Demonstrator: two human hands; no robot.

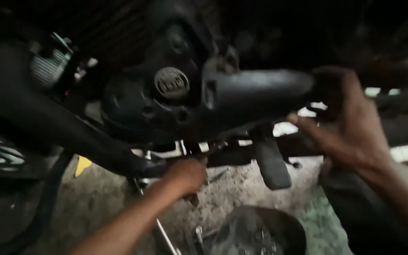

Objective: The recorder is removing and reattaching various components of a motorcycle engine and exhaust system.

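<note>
So from where I'm standing it's a black motorcycle engine (166, 94) seen low from the side, pretty dark and blurry. There's a round silver badge (171, 82) on the engine cover, about dead centre, a bit toward 12 o'clock.

The person's left hand (185, 175) is up under the bottom of the engine, around 6 o'clock from that badge. It looks closed into a loose fist on something under there, but I honestly can't tell what it's holding, too murky. A thin metal rod (164, 233) runs down from just below that hand toward the bottom edge.

The right hand (350, 127) is over at 3 o'clock, fingers curled together around the rear end of a black side cover (256, 94), thumb sticking out toward the left.

Between the two hands a black footpeg (272, 163) hangs down. At 5 o'clock on the dusty concrete floor (95, 198) sits a dark round pan (260, 231) with what look like small metal bits in it. A ribbed silver part (48, 66) is up at 10 o'clock.
</note>
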